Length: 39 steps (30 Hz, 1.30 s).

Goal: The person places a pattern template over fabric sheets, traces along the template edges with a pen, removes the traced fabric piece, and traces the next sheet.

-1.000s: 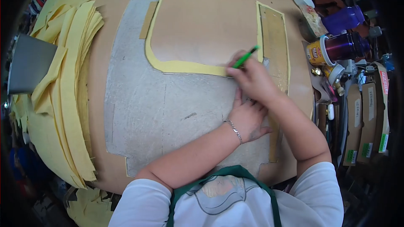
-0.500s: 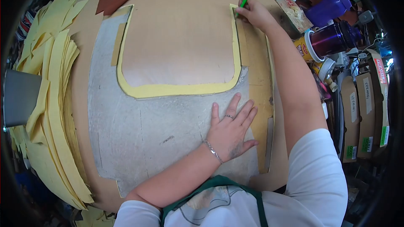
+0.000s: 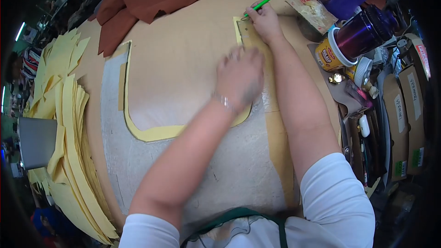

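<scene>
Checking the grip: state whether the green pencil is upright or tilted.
Tilted: the green pencil slants in the right hand, its dark end toward the right.

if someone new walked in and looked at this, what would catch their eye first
Probably the big grey U-shaped panel in the middle of the table, with a yellow strip showing along its inner edge. Next, the bright green pencil in the right hand, near the panel's far right end, with the blurred left hand nearby. Then the tall yellow cloth pile along the table's left side.
</scene>
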Each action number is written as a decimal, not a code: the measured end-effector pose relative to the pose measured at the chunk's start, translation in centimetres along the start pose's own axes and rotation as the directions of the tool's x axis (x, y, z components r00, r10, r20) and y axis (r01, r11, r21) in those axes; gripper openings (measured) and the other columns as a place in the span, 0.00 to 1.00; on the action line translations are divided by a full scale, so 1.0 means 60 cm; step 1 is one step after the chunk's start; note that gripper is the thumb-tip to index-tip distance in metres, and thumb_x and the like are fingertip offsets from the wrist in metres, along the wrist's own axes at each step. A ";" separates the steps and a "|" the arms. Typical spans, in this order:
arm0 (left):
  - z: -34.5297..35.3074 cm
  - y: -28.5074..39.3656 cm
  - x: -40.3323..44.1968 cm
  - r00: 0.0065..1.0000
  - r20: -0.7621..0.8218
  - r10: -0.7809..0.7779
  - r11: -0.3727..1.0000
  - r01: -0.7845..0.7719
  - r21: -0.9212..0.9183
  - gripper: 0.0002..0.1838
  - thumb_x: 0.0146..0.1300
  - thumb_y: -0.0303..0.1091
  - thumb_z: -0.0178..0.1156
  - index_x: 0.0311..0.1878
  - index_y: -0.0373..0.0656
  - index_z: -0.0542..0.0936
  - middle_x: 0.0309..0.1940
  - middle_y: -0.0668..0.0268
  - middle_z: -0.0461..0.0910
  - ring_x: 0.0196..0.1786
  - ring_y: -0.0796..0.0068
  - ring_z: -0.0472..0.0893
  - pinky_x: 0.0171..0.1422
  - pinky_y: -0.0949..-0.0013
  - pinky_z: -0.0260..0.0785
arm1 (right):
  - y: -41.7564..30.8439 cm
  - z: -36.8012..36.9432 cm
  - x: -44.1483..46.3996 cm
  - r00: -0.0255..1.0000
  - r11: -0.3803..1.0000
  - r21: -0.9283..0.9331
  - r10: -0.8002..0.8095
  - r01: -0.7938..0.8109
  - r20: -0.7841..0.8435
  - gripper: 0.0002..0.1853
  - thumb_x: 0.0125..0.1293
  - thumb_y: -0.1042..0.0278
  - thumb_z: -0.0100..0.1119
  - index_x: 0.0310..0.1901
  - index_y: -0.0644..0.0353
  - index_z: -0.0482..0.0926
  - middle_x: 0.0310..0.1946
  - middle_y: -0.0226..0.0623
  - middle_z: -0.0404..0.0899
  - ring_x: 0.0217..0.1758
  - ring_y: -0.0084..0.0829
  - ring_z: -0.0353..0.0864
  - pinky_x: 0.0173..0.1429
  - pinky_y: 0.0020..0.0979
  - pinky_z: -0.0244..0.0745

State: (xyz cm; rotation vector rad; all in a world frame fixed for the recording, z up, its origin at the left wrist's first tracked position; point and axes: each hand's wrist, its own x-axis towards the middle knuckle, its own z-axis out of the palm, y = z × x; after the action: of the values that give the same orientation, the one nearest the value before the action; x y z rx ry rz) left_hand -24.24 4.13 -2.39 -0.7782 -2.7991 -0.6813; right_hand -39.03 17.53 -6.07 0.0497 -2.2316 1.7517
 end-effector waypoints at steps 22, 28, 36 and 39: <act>-0.033 -0.014 0.141 0.837 0.546 -0.033 0.915 -0.194 0.353 0.44 0.41 0.67 0.57 0.53 0.39 0.67 0.53 0.59 0.67 0.55 0.59 0.68 0.55 0.58 0.63 | -0.018 -0.082 -0.035 0.946 0.832 -0.555 -0.193 0.017 -0.259 0.11 0.54 0.64 0.57 0.36 0.60 0.73 0.30 0.44 0.78 0.36 0.40 0.78 0.43 0.35 0.70; -0.026 0.004 0.169 0.737 0.676 -0.002 0.927 -0.253 0.278 0.51 0.27 0.70 0.64 0.48 0.33 0.70 0.42 0.51 0.74 0.50 0.58 0.73 0.52 0.64 0.67 | -0.003 -0.085 -0.050 0.927 0.951 -0.308 -0.124 0.009 -0.355 0.10 0.54 0.65 0.57 0.35 0.60 0.73 0.30 0.44 0.77 0.37 0.43 0.77 0.42 0.35 0.70; -0.034 0.018 0.171 0.708 0.703 -0.063 0.916 -0.239 0.323 0.52 0.26 0.69 0.65 0.49 0.34 0.69 0.45 0.52 0.73 0.51 0.59 0.72 0.53 0.64 0.66 | -0.063 -0.127 -0.228 0.975 0.874 -0.477 -0.175 0.090 -0.138 0.08 0.56 0.67 0.55 0.34 0.62 0.72 0.27 0.43 0.77 0.32 0.43 0.77 0.37 0.35 0.70; -0.028 0.017 0.171 0.737 0.675 -0.035 0.910 -0.257 0.327 0.39 0.33 0.65 0.65 0.44 0.43 0.78 0.43 0.63 0.78 0.45 0.64 0.77 0.49 0.65 0.69 | -0.062 -0.138 -0.243 0.973 0.914 -0.390 -0.183 0.115 -0.142 0.08 0.55 0.68 0.55 0.34 0.62 0.71 0.26 0.44 0.76 0.31 0.43 0.77 0.36 0.35 0.70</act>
State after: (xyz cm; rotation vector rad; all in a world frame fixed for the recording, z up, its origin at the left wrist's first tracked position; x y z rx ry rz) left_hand -32.41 8.77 2.23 -1.2935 -3.2780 0.2934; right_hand -22.54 22.19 -4.54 -0.0183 -2.3236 1.1727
